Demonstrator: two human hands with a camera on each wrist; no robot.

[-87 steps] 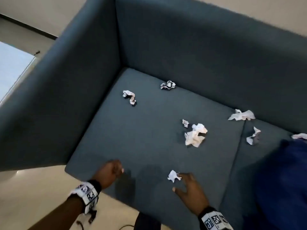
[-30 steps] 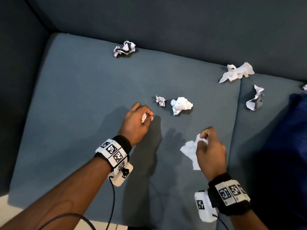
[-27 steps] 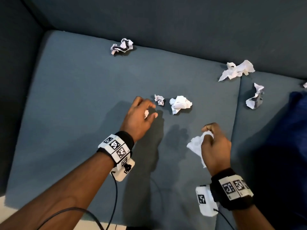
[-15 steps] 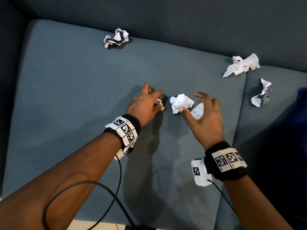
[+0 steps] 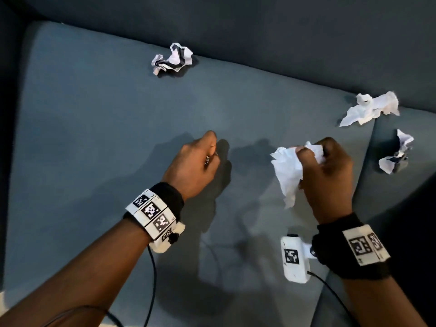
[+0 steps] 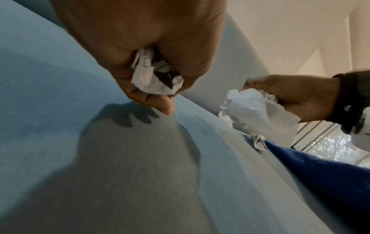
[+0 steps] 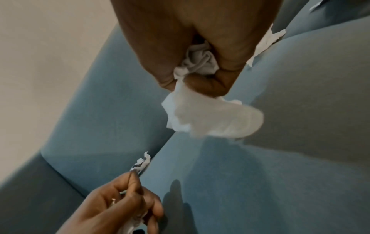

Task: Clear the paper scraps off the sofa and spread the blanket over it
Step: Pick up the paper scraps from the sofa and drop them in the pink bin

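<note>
My left hand hovers over the middle of the grey-blue sofa seat, fingers curled round small crumpled paper scraps. To its right, my right hand grips a bunch of white paper scraps that hang out of the fist. Three scraps lie on the seat: a printed one by the backrest, a white one at the cushion seam, and one on the right cushion. The blue blanket lies at the right, seen only in the left wrist view.
The sofa backrest runs along the top and the left armrest closes the left side. A seam splits the two seat cushions. Wrist camera cables trail toward the front edge.
Both hands closed on the two scraps in the middle of the seat and lifted them. The left hand took the small one, the right hand the white ball; that spot is now bare.
</note>
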